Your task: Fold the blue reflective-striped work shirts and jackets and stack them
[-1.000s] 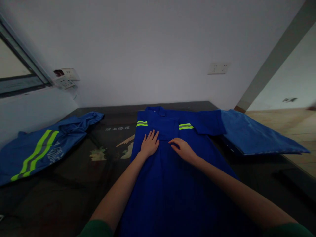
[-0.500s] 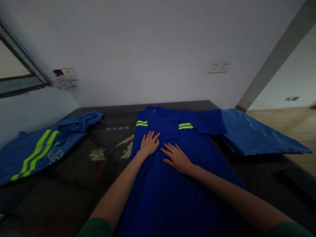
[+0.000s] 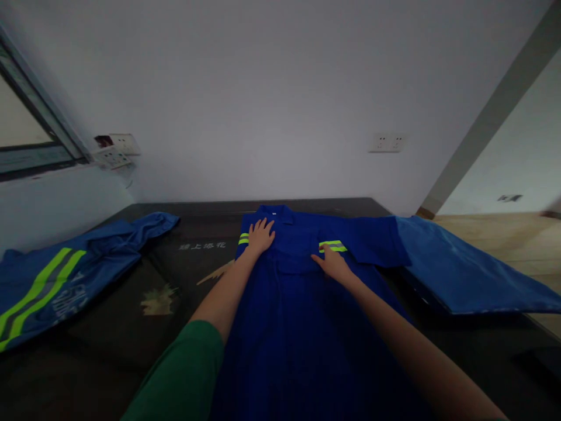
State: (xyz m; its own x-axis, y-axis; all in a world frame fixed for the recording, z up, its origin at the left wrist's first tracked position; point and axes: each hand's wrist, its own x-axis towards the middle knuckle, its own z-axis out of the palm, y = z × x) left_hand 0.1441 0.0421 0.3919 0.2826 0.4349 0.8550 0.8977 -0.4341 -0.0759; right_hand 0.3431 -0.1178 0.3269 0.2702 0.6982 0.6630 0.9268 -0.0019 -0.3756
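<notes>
A dark blue work jacket (image 3: pixel 302 327) with yellow-green reflective stripes lies spread on the dark table, its collar toward the wall. One sleeve is folded across its chest, and the other reaches out to the right. My left hand (image 3: pixel 262 235) rests flat on the upper chest below the collar, fingers spread. Over by the chest stripe, at the end of the folded sleeve, my right hand (image 3: pixel 335 266) has its fingers bent and its thumb out, gripping the jacket cloth. Its fingertips are partly hidden.
Another blue garment (image 3: pixel 100 248) with wide reflective stripes and white lettering lies on the left. A lighter blue folded cloth (image 3: pixel 473 269) overhangs the table's right edge. The dark table (image 3: pixel 175 356) meets a wall with sockets (image 3: pixel 388 142). A dark object (image 3: pixel 541 365) lies at lower right.
My left hand has slid forward toward the collar. My right hand has moved right from the jacket's middle to the chest stripe, and its fingers have bent. The view has tilted up slightly.
</notes>
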